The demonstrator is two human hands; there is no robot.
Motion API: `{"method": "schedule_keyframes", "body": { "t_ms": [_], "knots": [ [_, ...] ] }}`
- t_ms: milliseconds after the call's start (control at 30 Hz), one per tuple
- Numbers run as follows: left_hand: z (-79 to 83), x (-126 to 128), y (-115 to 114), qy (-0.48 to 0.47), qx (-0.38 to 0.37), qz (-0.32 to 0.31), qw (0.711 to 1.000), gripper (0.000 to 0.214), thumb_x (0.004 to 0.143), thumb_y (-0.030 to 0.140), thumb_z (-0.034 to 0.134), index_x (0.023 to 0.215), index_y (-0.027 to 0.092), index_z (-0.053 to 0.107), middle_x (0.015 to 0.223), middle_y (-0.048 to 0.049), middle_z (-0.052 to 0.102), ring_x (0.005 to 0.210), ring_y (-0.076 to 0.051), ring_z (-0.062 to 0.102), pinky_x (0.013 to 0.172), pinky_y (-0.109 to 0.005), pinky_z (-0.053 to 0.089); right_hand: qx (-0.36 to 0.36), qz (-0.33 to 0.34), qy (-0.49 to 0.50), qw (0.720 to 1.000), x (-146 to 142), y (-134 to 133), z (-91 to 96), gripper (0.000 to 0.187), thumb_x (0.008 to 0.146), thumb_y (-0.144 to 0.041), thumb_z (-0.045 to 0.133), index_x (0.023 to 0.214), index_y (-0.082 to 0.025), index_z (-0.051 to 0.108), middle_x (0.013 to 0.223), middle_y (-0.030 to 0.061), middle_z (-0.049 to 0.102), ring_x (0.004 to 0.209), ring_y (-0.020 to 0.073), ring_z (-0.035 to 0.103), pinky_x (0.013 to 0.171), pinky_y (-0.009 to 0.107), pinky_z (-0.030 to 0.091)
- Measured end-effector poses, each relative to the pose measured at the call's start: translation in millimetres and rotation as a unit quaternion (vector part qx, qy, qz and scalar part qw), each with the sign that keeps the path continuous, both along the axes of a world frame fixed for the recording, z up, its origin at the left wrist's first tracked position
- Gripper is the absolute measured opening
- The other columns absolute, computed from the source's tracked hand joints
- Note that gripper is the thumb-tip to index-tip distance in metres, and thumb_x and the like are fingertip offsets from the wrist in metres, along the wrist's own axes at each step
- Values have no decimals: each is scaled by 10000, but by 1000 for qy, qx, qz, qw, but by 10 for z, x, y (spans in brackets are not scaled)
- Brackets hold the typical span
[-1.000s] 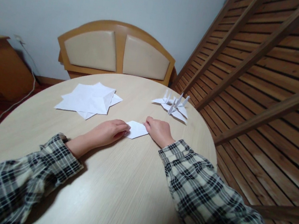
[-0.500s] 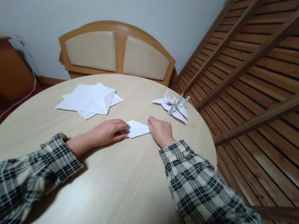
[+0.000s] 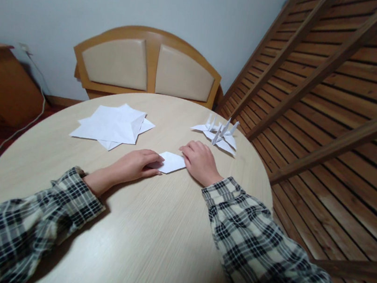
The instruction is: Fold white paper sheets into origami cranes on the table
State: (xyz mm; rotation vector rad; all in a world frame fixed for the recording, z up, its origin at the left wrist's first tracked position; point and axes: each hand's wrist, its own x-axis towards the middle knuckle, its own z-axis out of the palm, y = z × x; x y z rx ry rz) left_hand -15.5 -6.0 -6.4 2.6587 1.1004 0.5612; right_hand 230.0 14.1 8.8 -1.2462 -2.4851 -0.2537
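Observation:
A small folded sheet of white paper [image 3: 172, 162] lies on the round table [image 3: 147, 230] between my hands. Its left end is under the fingers and thumb of my left hand [image 3: 138, 165], which are closed on it. My right hand [image 3: 201, 162] rests over the right end, its fingers bent and together, hiding that tip. Beyond my right hand stand several folded paper cranes [image 3: 223, 135]. Further left lies a loose pile of white paper sheets [image 3: 113, 123], some with creases.
Behind the table stands a wooden headboard [image 3: 154, 60] with padded panels. On the right is a slanting wall of wooden slats [image 3: 337, 116]. A brown desk [image 3: 2, 80] is at the far left, with a white cable [image 3: 3, 147] running down to the floor.
My right hand has shifted slightly left, its fingers moving from the paper's right tip to lie over that end. The left hand stays nearly in place on the paper.

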Motion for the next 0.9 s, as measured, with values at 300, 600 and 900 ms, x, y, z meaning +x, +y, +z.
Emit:
{"method": "schedule_keyframes", "body": {
  "t_ms": [300,600,900],
  "knots": [
    [-31,-14,7,-14,13,0,1000,209,902,318,591,1056,185,635,982,-87,698,851,-209,653,766,-360,528,-125,188,51,973,-3,62,-137,229,890,-396,614,971,-190,674,972,51,626,948,180,521,830,316,373],
    [7,10,3,6,10,2,1000,199,925,321,560,1026,168,639,950,-88,696,832,-207,649,748,-345,514,-134,199,57,969,2,49,-105,191,906,-357,611,885,-186,693,964,52,628,948,173,526,842,312,385],
    [-20,-7,15,-14,16,-1,1000,222,949,343,529,1046,182,648,967,-81,711,837,-197,656,747,-326,512,-148,186,69,969,-3,48,-104,167,923,-311,582,893,-189,691,955,44,641,944,167,534,856,310,385]
  ]
}}
